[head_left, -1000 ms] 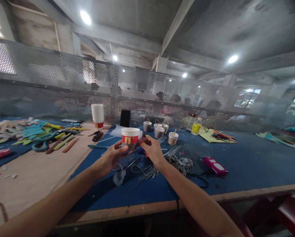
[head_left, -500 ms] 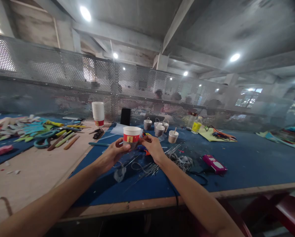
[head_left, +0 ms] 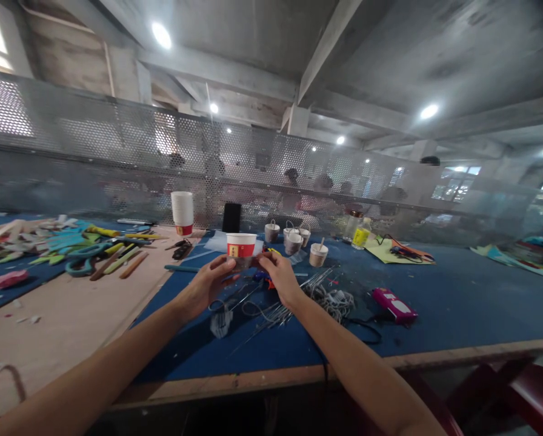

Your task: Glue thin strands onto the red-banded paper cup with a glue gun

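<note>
In front of me, above the table, is a white paper cup (head_left: 241, 243) with a red band and a grey lower part that looks wrapped in cord. My left hand (head_left: 212, 275) closes on its lower left side, thumb in front. Pinched fingers of my right hand (head_left: 278, 275) meet the cup's lower right side; whether they grip the cup or cord is hidden. Below and to the right, a tangle of grey cord (head_left: 337, 303) lies beside thin metal rods (head_left: 283, 309). A blue-and-orange tool (head_left: 262, 277) is partly covered behind my right hand.
Several cord-wrapped cups (head_left: 293, 243) and a cup with a stick (head_left: 318, 254) stand at the back. A cup stack (head_left: 182, 212) stands back left, near gloves (head_left: 66, 236) and scissors (head_left: 83, 257). A yellow-labelled bottle (head_left: 361, 233) and a purple box (head_left: 394, 304) are rightward.
The cup has tipped, its rim leaning away so that less of the inside shows. Both hands stay at the cup. The view has shifted slightly.
</note>
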`<state>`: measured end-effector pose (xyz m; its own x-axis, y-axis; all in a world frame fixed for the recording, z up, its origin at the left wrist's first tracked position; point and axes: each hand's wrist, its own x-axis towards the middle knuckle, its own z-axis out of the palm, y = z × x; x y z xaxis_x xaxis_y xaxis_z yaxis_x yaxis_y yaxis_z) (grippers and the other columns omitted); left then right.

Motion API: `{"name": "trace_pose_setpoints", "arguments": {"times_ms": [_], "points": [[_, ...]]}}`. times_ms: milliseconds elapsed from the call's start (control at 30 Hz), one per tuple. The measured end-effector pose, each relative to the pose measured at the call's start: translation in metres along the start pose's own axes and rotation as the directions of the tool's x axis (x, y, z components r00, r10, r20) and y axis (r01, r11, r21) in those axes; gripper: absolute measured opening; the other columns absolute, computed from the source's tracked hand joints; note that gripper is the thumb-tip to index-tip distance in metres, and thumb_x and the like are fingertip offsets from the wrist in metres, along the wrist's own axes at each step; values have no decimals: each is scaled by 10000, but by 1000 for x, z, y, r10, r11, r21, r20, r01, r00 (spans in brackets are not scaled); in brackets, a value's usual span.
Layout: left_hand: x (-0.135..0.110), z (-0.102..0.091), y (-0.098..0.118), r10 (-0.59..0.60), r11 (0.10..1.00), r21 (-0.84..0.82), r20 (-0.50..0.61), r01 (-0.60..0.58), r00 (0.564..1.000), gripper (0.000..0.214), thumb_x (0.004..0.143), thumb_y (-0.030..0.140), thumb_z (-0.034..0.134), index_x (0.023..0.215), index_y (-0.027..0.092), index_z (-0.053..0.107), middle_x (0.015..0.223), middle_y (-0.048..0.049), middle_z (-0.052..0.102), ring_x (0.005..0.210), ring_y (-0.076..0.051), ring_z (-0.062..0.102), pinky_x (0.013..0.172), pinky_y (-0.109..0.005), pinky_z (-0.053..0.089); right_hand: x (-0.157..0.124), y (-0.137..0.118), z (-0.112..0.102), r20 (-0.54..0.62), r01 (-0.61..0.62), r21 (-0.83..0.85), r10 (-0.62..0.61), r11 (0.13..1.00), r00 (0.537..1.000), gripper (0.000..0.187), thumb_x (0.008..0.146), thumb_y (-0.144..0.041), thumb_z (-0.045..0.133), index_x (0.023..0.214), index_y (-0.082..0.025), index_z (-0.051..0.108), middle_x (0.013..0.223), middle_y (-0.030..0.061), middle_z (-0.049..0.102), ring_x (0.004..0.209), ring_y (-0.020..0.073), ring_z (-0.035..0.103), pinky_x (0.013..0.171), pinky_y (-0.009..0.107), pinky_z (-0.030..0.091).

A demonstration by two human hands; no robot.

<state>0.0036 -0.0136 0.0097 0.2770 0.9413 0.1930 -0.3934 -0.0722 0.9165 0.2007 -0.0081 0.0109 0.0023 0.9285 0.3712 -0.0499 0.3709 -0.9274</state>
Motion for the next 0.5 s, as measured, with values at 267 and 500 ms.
{"name": "trace_pose_setpoints", "arguments": {"times_ms": [267,500], "points": [[-3,5,2,51,996,74,-29,-48,998,381,798,440,829,1065,169,809,1251,-145,776,1272,-359,648,1049,-436,518,-3,-6,-2,-9,40,-119,-42,992,999,244,821,-426,680,876,-192,719,893,49,780,896,217,706,875,329,530],[-2,5,0,65,987,153,-37,-59,997,468,738,424,891,1121,167,812,1243,-161,780,1277,-367,645,1081,-442,481,-8,-9,2,50,96,-203,-88,975,995,263,832,-449,699,868,-189,726,850,42,775,820,212,701,800,315,534]]}}
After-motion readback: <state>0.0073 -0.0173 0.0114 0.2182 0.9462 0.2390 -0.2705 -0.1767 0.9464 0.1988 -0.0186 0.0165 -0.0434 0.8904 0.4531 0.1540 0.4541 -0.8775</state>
